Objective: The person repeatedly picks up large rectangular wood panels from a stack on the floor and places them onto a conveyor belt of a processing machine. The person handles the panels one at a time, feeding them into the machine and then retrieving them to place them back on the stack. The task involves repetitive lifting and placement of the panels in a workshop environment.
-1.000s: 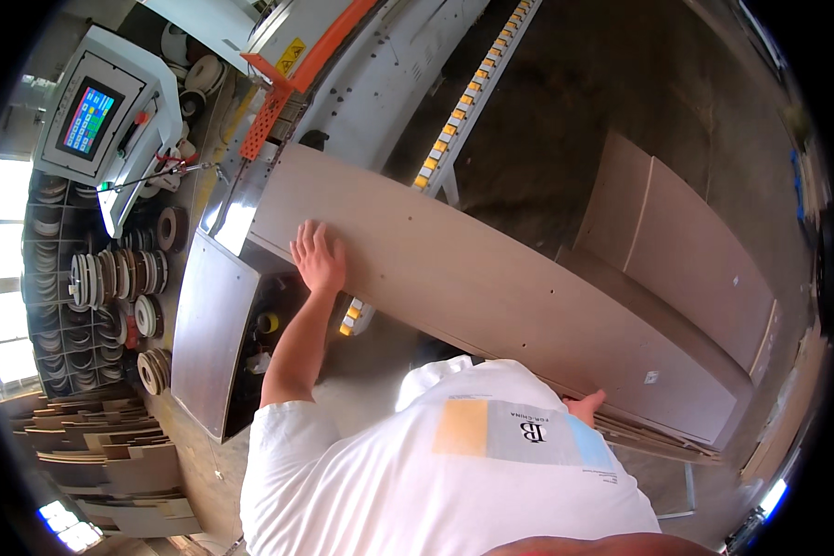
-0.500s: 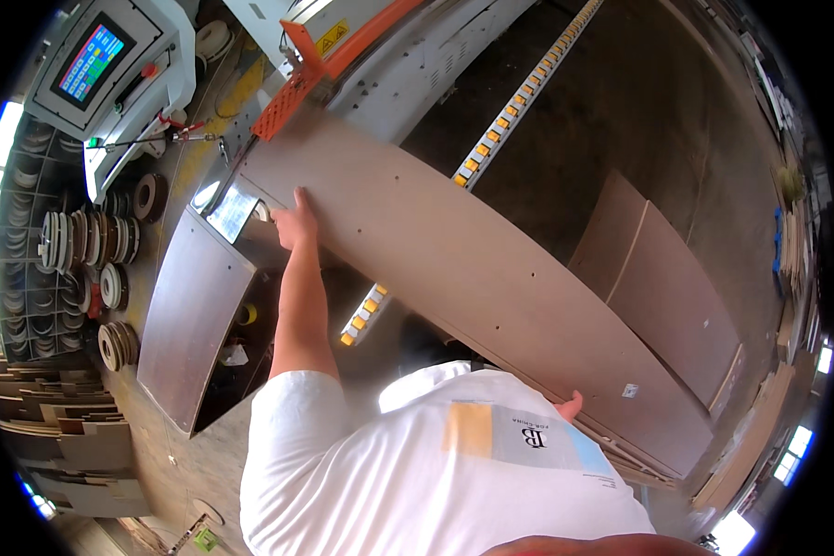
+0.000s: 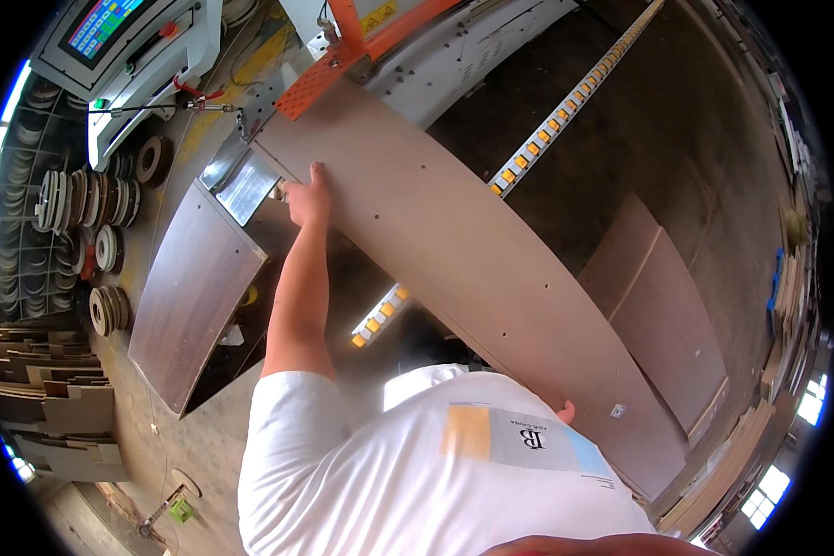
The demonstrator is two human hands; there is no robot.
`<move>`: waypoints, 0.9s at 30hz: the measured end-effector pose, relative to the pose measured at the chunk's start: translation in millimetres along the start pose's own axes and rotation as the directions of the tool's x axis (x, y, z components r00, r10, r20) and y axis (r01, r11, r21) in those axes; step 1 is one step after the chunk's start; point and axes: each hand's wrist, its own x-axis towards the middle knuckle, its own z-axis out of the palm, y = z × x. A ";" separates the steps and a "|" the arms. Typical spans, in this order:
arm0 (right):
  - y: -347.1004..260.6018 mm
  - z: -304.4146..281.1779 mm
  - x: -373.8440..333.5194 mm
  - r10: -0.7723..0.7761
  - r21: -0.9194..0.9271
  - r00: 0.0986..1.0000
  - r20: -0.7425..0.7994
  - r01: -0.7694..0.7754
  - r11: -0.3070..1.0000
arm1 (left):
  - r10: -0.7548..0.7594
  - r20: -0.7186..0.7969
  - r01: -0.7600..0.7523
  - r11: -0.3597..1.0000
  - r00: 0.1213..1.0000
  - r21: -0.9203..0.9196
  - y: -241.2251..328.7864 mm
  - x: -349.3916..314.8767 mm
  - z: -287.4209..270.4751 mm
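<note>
A long grey-brown board (image 3: 454,232) with small drilled holes runs from the machine at upper left to the lower right. My left hand (image 3: 308,196) grips its near edge by the machine end, the thumb lying on the top face and the fingers at the edge. Beside those fingers is a shiny metal plate (image 3: 247,188). Toward the other end, my right hand (image 3: 567,412) holds the same near edge; only a digit shows over it, and the rest is hidden beneath. An orange perforated guard (image 3: 317,85) sits over the board's far-left corner.
A rail with yellow rollers (image 3: 556,120) passes under the board. Two panels (image 3: 667,296) stand beyond it on the right. A brown cabinet-like stand (image 3: 195,287), edging rolls (image 3: 108,310) and a control screen (image 3: 100,28) are at left. Stacked boards (image 3: 51,408) lie lower left.
The view has shifted, so the machine and board's left end appear higher and farther right. Less of my right hand shows at the edge. Both hands stay on the board.
</note>
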 end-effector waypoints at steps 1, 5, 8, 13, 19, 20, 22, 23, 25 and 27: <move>-0.7 1.5 -0.6 -0.005 -0.001 1.000 -0.005 0.005 1.000 | 0.002 -0.004 -0.002 1.000 1.000 0.002 0.2 0.0 0.6; 2.5 8.2 -0.3 -0.003 -0.005 1.000 -0.016 0.003 1.000 | 0.022 -0.029 -0.023 1.000 0.999 -0.012 0.0 4.0 6.0; 3.6 12.4 -0.5 -0.002 -0.003 1.000 -0.027 0.001 1.000 | 0.000 0.003 0.000 1.000 1.000 -0.015 3.5 3.7 6.6; 0.9 25.4 2.2 -0.005 -0.003 1.000 -0.030 0.005 1.000 | 0.032 0.042 -0.030 0.999 0.999 -0.042 12.7 9.7 19.3; -15.9 47.4 10.1 -0.017 0.046 0.999 -0.032 0.018 0.999 | 0.070 -0.001 -0.070 0.994 0.998 -0.087 52.9 2.5 44.9; -21.6 48.4 14.1 0.005 0.091 1.000 -0.012 -0.004 0.996 | 0.089 -0.008 -0.089 0.992 0.996 -0.094 65.5 -0.3 51.6; -37.7 64.0 29.5 -0.004 0.066 0.999 -0.038 0.007 0.998 | 0.070 0.007 -0.068 0.992 0.998 -0.109 73.8 3.6 58.7; -44.0 71.7 34.7 -0.009 0.059 0.999 -0.050 0.012 0.998 | 0.067 0.016 -0.064 0.991 0.998 -0.118 79.7 4.8 62.4; -53.9 86.5 42.2 -0.017 0.085 1.000 -0.012 0.018 0.996 | 0.050 0.025 -0.046 0.991 0.998 -0.123 94.9 1.9 67.5; -61.0 97.8 46.9 -0.033 0.117 0.999 0.010 0.032 0.993 | 0.045 0.079 -0.035 0.991 0.996 -0.127 121.7 -8.8 67.3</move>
